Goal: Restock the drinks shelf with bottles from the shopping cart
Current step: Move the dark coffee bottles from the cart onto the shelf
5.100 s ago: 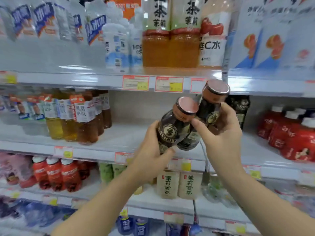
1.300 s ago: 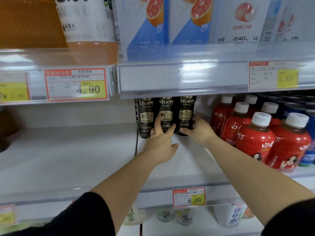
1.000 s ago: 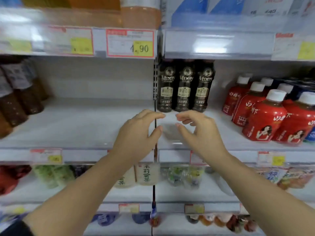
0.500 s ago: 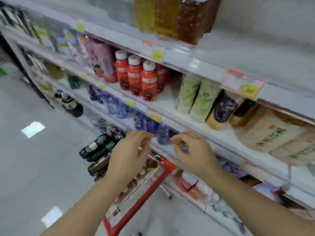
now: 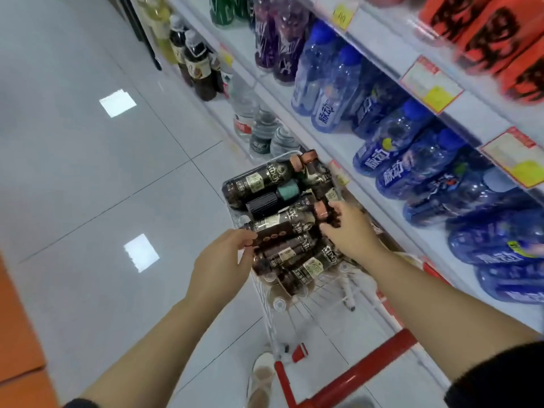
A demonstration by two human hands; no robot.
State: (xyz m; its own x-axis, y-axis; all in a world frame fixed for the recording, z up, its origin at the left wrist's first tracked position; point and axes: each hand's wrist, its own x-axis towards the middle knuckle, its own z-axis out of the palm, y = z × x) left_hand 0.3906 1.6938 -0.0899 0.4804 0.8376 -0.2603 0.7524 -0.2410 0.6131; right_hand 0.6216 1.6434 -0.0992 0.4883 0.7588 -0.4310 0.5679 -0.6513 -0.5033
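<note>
1. The cart (image 5: 329,287), a wire basket, stands in the aisle just past the picture's centre, with its red handle (image 5: 353,375) at 5 o'clock, nearest the person.
2. Dark bottles (image 5: 297,260) lie on their sides in a heap in the cart. Most of their caps point toward 2 o'clock, and one of them has a teal cap (image 5: 287,191).
3. One bottle (image 5: 282,222) lies across the top of the heap, its copper cap at the 3 o'clock end.
4. The right hand (image 5: 350,231) reaches into the cart from 4 o'clock. Its thumb and fingers curl round that bottle's neck, just under the cap.
5. The left hand (image 5: 223,260) comes in from 7 o'clock. Its fingers are bent, with the tips at the base end of the heap's upper bottles; I cannot tell whether they clamp one or only touch.
6. The shelf (image 5: 347,142) runs along the cart's 3 o'clock side, from 12 down to 4 o'clock. Blue bottles (image 5: 332,92) stand on it in rows.
7. Price tags (image 5: 431,83) hang on the shelf edge above them, and orange packs (image 5: 494,33) sit at 1 o'clock.
8. Pale floor (image 5: 88,172) tiles fill the 9 o'clock half.
9. A shoe (image 5: 262,375) shows at 6 o'clock, just beside the handle.
</note>
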